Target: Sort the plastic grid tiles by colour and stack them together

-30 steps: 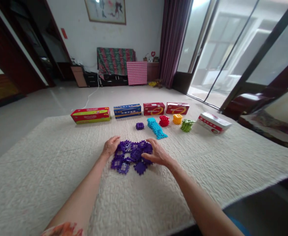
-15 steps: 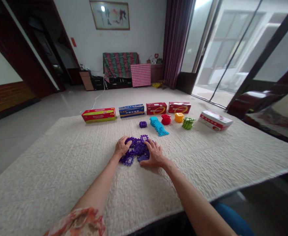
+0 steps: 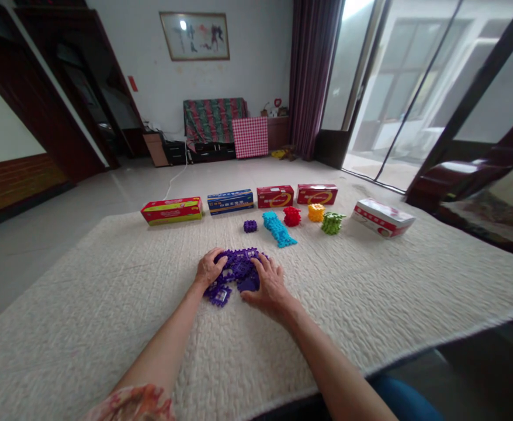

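Because the left hand [image 3: 209, 269] and right hand [image 3: 271, 286] cup the purple pieces [image 3: 241, 266] with spread fingers, some could escape.

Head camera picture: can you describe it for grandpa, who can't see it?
A left hand and right hand touch purple toothed pieces on a cream quilted cover. Beyond lie purple, blue, red, yellow and green knobbly shapes, then four boxes in a row, with a white-topped box to the right.

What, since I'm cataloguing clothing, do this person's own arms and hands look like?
The left hand and right hand are ungloved. A loose sleeve, patterned in orange-red and pale tones, shows on the left arm; the right arm is bare as far as visible.
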Motion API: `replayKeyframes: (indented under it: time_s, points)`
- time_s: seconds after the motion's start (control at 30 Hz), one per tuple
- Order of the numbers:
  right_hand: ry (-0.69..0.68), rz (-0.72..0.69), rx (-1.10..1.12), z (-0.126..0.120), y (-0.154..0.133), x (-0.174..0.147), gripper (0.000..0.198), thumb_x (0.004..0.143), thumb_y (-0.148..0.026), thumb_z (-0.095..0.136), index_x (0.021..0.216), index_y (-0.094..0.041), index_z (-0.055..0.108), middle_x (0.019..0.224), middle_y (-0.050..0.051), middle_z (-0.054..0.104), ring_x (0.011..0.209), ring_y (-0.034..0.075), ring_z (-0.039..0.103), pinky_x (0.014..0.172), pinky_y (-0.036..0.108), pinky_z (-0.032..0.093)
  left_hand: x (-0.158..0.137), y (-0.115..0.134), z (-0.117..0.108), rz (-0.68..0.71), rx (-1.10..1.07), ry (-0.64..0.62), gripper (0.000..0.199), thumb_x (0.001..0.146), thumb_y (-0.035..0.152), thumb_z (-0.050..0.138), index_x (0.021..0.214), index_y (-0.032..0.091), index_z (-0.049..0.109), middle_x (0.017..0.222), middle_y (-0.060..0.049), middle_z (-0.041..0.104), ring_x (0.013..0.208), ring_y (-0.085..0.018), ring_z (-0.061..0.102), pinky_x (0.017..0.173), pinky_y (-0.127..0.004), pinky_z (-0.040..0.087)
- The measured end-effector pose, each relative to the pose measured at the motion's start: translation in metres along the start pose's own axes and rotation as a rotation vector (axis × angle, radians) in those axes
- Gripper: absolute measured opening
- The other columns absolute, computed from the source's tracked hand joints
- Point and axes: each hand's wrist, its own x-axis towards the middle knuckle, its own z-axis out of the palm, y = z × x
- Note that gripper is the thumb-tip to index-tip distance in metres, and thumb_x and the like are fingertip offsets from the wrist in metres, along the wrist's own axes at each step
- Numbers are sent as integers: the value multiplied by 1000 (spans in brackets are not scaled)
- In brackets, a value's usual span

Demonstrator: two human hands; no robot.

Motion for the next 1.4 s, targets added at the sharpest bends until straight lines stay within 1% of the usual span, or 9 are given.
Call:
replayKeyframes:
  time_s: [0.1,0.2,0.33,0.47,0.57,0.7,0.93,1.23,1.4]
  points:
    - [-8,-30,0,-1,1,-1,106,56,-53,78,147,-23,31,157,12,22,142,40,15,112,64,12,0,0,0,-8,0,-3,28,80,32,56,101,19,69,115,-7,70,110,-21,63,105,-36,46]
    - [-5,-41,-7,2,3,0,108,54,-53,79,147,-23,31,157,12,23,142,41,15,111,66,12,0,0,-1,-18,4,2,27,80,31,56,100,20,69,115,-6,71,111,-20,63,104,-35,46]
    - [12,-44,-7,7,6,0,98,62,-52,74,146,-24,32,157,12,24,142,41,16,110,68,12,-1,2,-3,-10,0,-2,27,80,32,55,101,20,69,114,-6,71,110,-20,63,104,-35,46]
    - [36,-49,-6,10,8,-1,86,71,-48,69,145,-21,35,155,14,28,142,39,20,110,67,14,-1,4,-4,-28,1,3,27,80,32,55,101,20,69,114,-6,71,110,-21,63,104,-36,46]
    - [58,-60,-5,9,8,-2,79,75,-46,66,144,-21,37,154,14,32,141,38,23,110,66,16,-2,5,-4,-34,-1,1,29,80,31,55,101,19,69,114,-7,71,112,-21,63,106,-37,45]
    - [63,-57,7,7,7,-4,78,75,-45,66,143,-21,37,152,14,35,140,38,26,110,65,17,-4,5,-5,-42,1,-12,33,80,35,53,103,18,69,117,-9,69,115,-22,62,108,-37,44]
    - [84,-61,26,7,7,-5,76,75,-43,68,141,-21,39,149,13,39,138,38,29,110,65,18,-6,-2,-3,-33,-6,0,34,80,39,54,103,19,70,119,-8,69,117,-23,61,109,-39,43]
    - [98,-94,31,6,9,-9,71,77,-41,66,140,-20,42,147,14,41,136,36,31,109,62,20,-6,-3,-3,-41,14,-27,36,80,39,53,105,19,69,120,-8,68,118,-22,60,110,-37,41]
    - [119,-106,25,7,9,-8,70,76,-40,67,139,-20,43,146,14,42,134,35,33,108,60,22,-7,-1,-4,-47,21,-9,33,80,37,54,103,20,69,119,-7,69,116,-22,61,109,-38,42]
